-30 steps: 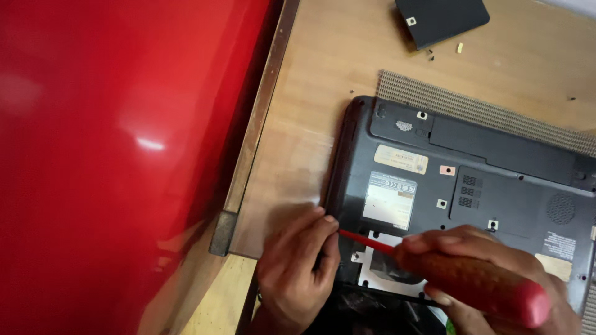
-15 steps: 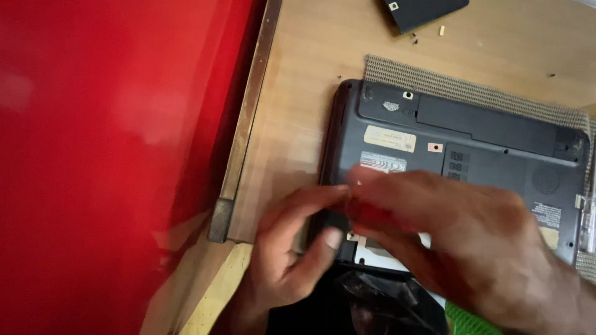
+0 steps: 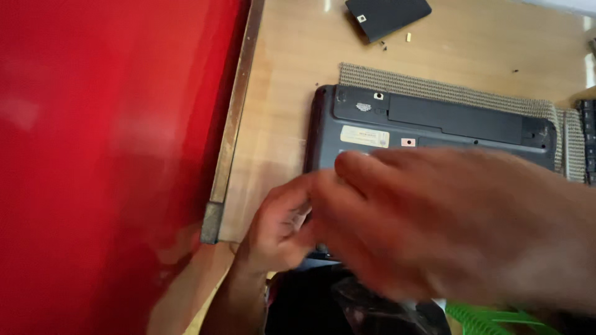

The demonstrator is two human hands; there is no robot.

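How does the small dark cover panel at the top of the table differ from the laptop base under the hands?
The cover panel is small, lies loose and skewed on bare wood; the laptop is far larger and rests on a woven mat. The panel is in the clear, while the left hand and the blurred right hand cover the laptop's near part. Both are dark plastic and lie flat.

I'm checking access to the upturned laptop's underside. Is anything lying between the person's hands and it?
Nothing visible does. The left hand is already at the near left corner of the laptop, and the blurred right hand is over its near half. What lies beneath the hands is hidden.
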